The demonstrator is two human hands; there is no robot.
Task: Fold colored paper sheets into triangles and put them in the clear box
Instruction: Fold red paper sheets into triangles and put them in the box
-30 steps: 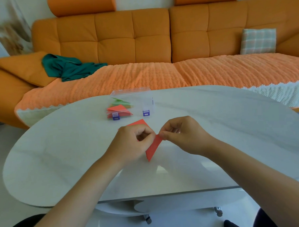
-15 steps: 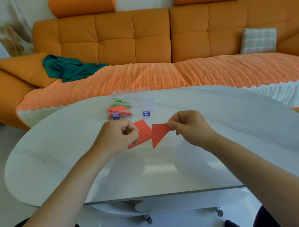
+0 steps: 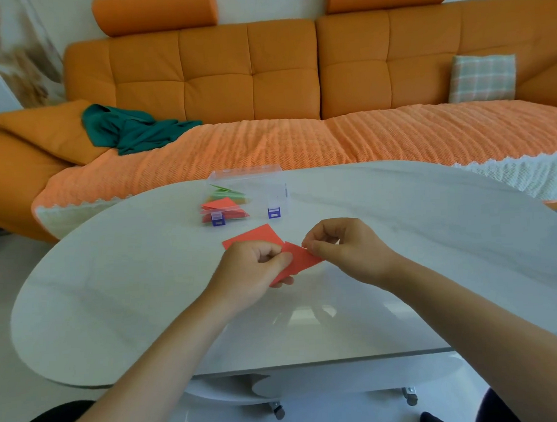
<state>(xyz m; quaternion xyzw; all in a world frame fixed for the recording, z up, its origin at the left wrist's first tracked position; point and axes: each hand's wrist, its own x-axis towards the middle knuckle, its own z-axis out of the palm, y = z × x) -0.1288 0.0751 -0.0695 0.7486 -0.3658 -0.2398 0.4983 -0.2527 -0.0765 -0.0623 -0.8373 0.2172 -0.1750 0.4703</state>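
Note:
Above the middle of the white table, both hands hold a folded red paper piece (image 3: 300, 257). My left hand (image 3: 251, 274) pinches its left lower part and my right hand (image 3: 342, 249) pinches its upper right edge. A flat red paper sheet (image 3: 254, 235) lies on the table just behind my left hand, partly hidden by it. Farther back stands the clear box (image 3: 254, 192) with blue latches. Folded red and green triangles lie in its left half.
The oval white table (image 3: 399, 237) stretches left and right of the hands. An orange sofa (image 3: 265, 83) runs along behind it, with a green cloth (image 3: 130, 128) at the left and a checked cushion (image 3: 482, 77) at the right.
Half a second ago the hands were apart, the right one holding the triangle alone. Now both have come together and lowered, pinching the folded piece from both sides.

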